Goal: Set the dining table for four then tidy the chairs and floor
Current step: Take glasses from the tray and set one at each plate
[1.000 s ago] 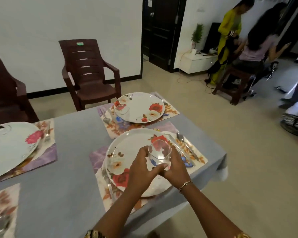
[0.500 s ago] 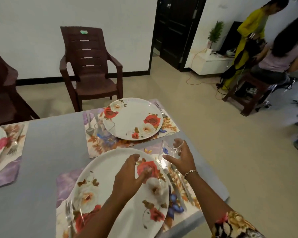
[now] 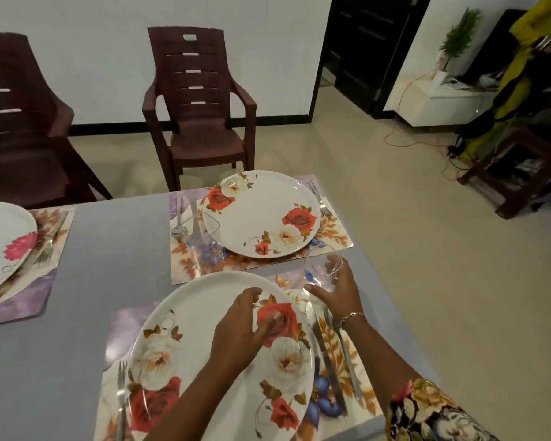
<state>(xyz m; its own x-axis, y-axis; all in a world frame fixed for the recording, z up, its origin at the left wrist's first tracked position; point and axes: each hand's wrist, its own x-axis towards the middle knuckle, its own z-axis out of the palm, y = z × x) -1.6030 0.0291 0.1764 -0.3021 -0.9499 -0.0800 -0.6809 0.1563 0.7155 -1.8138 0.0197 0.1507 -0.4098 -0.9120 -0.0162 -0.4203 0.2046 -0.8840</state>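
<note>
My right hand (image 3: 336, 289) grips a clear drinking glass (image 3: 322, 267) at the far right corner of the near floral placemat (image 3: 344, 354), beside a knife (image 3: 323, 348) and a spoon. My left hand (image 3: 240, 329) rests with loose fingers on the near floral plate (image 3: 188, 345). A fork (image 3: 121, 399) lies to that plate's left. Beyond it is a second floral plate (image 3: 258, 218) on its own mat, with another glass (image 3: 204, 243) and cutlery to its left. A third plate (image 3: 0, 243) sits at the left edge.
The grey table (image 3: 109, 249) ends close to the right of my right hand. Two brown plastic chairs (image 3: 201, 103) (image 3: 19, 122) stand back from the far side. A stool (image 3: 519, 167), cables and people occupy the floor at the right.
My right hand carried the glass from above the near plate to the mat's far right corner. My left hand let go of the glass and settled on the plate.
</note>
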